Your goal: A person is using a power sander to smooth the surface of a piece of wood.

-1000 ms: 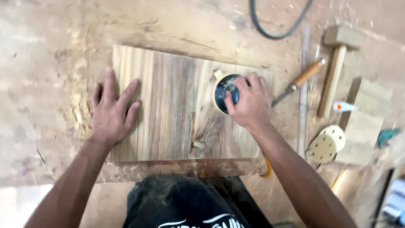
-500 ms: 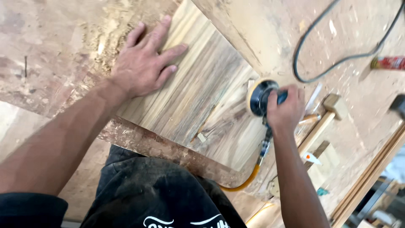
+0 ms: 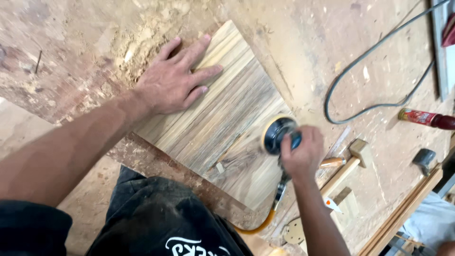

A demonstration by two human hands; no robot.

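A striped wooden panel lies flat on a dusty workbench. My left hand rests palm down on the panel's far left corner, fingers spread. My right hand grips a round sander with a dark body and yellow rim, pressed on the panel near its right edge. An orange hose runs from the sander down toward me.
A wooden mallet and a wood-handled tool lie just right of the panel. A grey cable loops across the bench. A red-handled tool and a hammer head sit at the far right. Sawdust is piled by the panel's top corner.
The view has swung, so the panel now sits diagonally. My right hand has kept the sander on the panel near its right edge. My left hand stays flat on the panel.
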